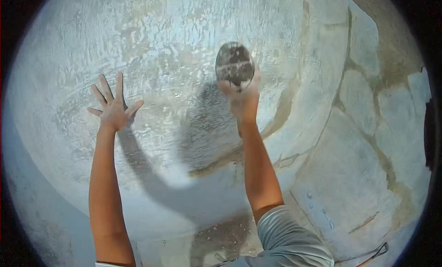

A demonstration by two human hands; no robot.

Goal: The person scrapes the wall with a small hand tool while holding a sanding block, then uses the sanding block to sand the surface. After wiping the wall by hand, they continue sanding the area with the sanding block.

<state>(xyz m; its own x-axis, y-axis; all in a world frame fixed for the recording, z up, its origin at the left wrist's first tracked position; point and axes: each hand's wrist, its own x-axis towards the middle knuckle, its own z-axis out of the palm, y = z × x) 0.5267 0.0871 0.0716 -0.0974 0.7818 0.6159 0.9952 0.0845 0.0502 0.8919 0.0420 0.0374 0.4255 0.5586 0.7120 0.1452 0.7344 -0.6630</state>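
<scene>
The person is pressing the left hand (112,109) flat against the plastered wall (152,46), fingers spread wide and gripping nothing. The right hand (242,99) is closing around the handle side of a round, plaster-caked disc tool (235,64) and holding its face against the wall, higher up and toward the wall's right edge, where the curved surface is meeting a patched section (368,129).

Both arms are reaching overhead, and that is where the risk seems to lie. The grip on the disc is showing only from behind, so how firmly the fingers are wrapping it is unclear; a slip could be sending the tool down toward the head. Tilting the disc might be digging its rim into the coat and gouging it. Loose grit could also be falling into the eyes, and the bracing palm may be marking the finish.
</scene>
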